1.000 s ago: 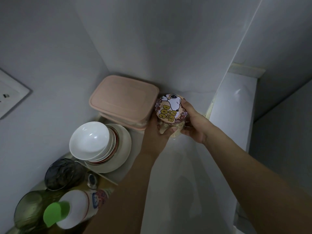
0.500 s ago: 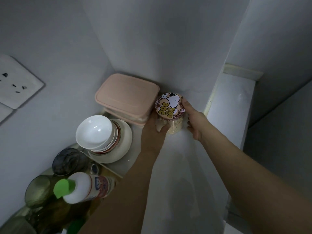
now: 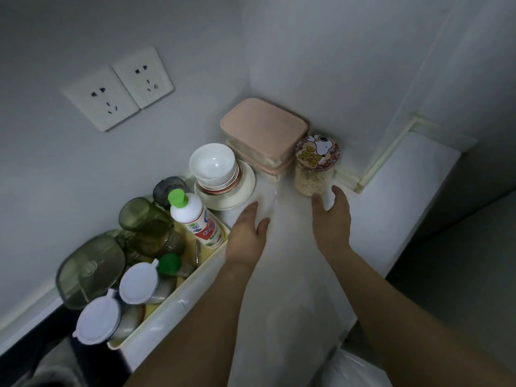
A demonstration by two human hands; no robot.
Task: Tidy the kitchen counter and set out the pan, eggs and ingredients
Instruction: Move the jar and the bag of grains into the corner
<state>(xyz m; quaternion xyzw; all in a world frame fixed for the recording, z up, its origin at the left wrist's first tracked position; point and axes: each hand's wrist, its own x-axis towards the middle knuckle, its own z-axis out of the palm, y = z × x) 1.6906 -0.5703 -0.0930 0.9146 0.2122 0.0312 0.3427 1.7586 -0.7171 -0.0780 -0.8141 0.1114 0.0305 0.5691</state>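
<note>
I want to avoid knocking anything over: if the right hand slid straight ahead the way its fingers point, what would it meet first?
Most likely the cartoon-lidded jar: the right hand points at its base, fingertips just short. Depth is uncertain.

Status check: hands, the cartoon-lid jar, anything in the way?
Both hands, left and right, open, empty. Jar upright beside pink container, untouched. Nothing blocking.
</note>
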